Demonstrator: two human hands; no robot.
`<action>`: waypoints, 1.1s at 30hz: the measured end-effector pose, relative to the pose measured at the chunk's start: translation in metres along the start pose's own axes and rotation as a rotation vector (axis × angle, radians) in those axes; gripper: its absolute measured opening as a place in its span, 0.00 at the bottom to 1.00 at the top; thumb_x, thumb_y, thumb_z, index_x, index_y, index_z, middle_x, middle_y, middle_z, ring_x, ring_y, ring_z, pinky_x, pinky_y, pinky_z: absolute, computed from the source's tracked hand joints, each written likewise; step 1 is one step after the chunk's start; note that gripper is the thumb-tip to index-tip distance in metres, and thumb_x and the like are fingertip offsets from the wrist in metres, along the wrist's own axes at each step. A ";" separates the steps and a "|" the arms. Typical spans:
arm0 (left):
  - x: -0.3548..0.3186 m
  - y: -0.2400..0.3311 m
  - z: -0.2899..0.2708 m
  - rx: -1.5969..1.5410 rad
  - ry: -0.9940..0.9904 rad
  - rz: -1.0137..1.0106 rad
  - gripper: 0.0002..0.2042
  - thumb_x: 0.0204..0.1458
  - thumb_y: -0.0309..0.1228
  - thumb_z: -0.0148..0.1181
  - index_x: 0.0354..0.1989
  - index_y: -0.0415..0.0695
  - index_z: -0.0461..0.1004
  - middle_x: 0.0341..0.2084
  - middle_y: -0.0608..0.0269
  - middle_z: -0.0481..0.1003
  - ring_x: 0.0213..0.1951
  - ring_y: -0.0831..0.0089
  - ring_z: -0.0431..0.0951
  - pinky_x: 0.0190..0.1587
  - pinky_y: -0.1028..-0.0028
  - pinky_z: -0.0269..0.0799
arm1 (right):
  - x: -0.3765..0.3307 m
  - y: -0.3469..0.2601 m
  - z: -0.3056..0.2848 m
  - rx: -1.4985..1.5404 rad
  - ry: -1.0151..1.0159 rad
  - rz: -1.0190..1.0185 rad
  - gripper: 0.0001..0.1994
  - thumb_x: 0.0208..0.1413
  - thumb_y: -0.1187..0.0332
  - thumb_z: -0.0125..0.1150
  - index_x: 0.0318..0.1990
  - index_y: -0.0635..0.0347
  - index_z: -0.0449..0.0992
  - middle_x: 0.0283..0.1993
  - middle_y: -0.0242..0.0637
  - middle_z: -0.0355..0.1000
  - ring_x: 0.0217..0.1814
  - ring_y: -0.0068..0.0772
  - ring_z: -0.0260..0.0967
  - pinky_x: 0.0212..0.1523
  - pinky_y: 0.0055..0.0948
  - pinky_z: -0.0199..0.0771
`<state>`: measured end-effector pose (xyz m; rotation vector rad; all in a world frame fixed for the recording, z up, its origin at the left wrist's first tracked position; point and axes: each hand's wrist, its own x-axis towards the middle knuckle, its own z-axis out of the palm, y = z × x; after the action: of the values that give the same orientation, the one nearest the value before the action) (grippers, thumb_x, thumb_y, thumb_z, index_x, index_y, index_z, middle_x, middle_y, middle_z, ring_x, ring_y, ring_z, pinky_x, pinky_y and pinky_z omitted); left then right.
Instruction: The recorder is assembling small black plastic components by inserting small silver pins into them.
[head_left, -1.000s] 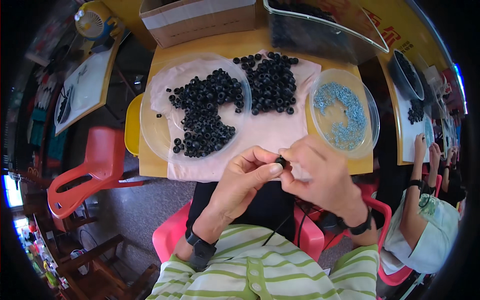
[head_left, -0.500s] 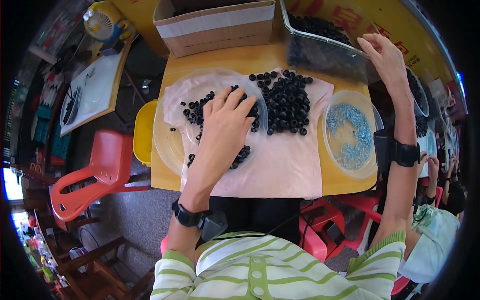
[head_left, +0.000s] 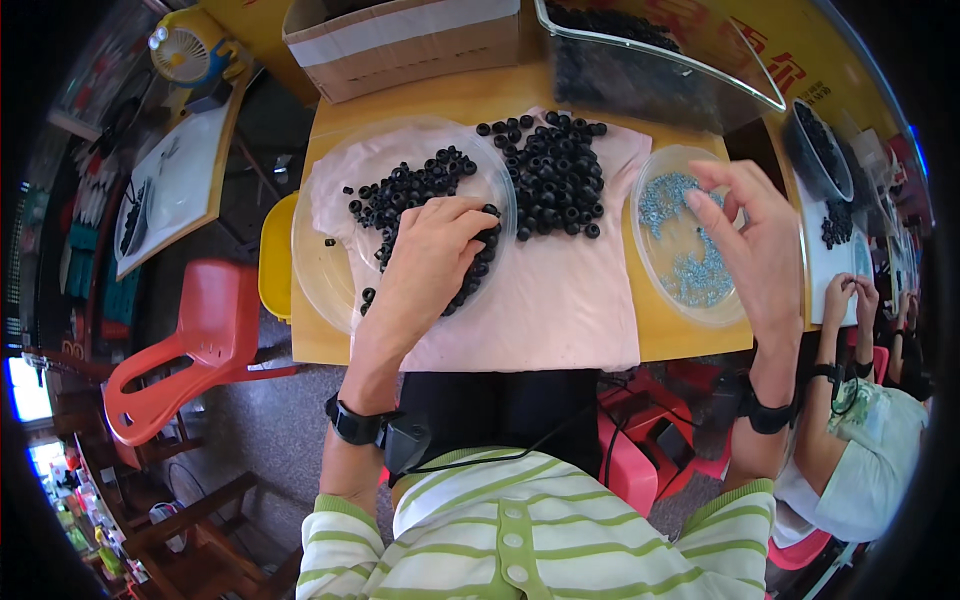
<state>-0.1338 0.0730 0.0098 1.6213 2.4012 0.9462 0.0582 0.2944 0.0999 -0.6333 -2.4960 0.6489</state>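
My left hand point(head_left: 432, 262) is over a wide clear round tray point(head_left: 322, 285), its fingers bent together at the black beads point(head_left: 385, 205). Whatever those fingertips hold is hidden under them. My right hand point(head_left: 755, 225) hovers at the right edge of an oval clear dish point(head_left: 655, 268) of small light-blue pieces point(head_left: 698, 278). Its thumb and forefinger are apart, and nothing shows between them. Larger black beads point(head_left: 560, 180) lie heaped on a pale pink cloth point(head_left: 520, 325) right of the tray, which partly rests on that cloth.
Along the back stand a cardboard box point(head_left: 405, 50) and a clear bin point(head_left: 650, 85) with black beads inside. A yellow container point(head_left: 276, 258) and a red chair point(head_left: 215, 320) are at the left. Another person point(head_left: 860, 470) works at a table on the right.
My right hand has come off the rim of the clear bin and moved down toward me, over the dish. My left fingers, spread before, have drawn together and shifted nearer over the beads.
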 end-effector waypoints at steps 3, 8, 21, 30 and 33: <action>-0.002 0.002 -0.001 0.009 0.018 -0.003 0.12 0.48 0.22 0.61 0.43 0.42 0.77 0.46 0.60 0.75 0.52 0.62 0.70 0.55 0.67 0.60 | -0.022 0.015 0.001 0.020 -0.027 0.043 0.12 0.51 0.72 0.64 0.43 0.63 0.77 0.33 0.34 0.71 0.25 0.24 0.60 0.29 0.24 0.64; -0.004 0.000 -0.005 -0.003 0.018 -0.033 0.11 0.47 0.21 0.62 0.41 0.41 0.78 0.42 0.59 0.76 0.49 0.61 0.73 0.51 0.67 0.64 | -0.051 0.026 -0.001 0.047 -0.027 0.113 0.11 0.51 0.74 0.63 0.43 0.64 0.77 0.32 0.34 0.71 0.24 0.22 0.59 0.29 0.23 0.64; -0.013 0.005 -0.014 -0.274 0.258 -0.161 0.10 0.48 0.18 0.61 0.40 0.37 0.78 0.33 0.57 0.77 0.35 0.69 0.78 0.40 0.76 0.72 | -0.070 0.048 0.010 0.083 -0.030 0.146 0.10 0.50 0.75 0.63 0.41 0.63 0.77 0.31 0.36 0.71 0.25 0.27 0.64 0.30 0.25 0.66; -0.028 0.050 0.010 -1.213 0.174 -0.447 0.07 0.60 0.25 0.53 0.40 0.34 0.76 0.38 0.56 0.77 0.36 0.75 0.77 0.41 0.77 0.74 | -0.041 0.062 0.035 -0.093 -0.004 0.038 0.06 0.51 0.75 0.62 0.37 0.63 0.77 0.32 0.38 0.73 0.30 0.36 0.71 0.31 0.30 0.70; -0.034 0.069 0.027 -1.392 0.063 -0.460 0.08 0.59 0.23 0.53 0.44 0.33 0.74 0.41 0.54 0.77 0.42 0.69 0.78 0.48 0.72 0.75 | -0.034 0.064 0.037 -0.135 -0.034 0.081 0.04 0.51 0.74 0.62 0.35 0.61 0.77 0.33 0.38 0.74 0.35 0.40 0.72 0.36 0.33 0.71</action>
<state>-0.0528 0.0724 0.0166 0.4787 1.2570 1.8485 0.0839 0.3141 0.0259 -0.7828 -2.5733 0.5268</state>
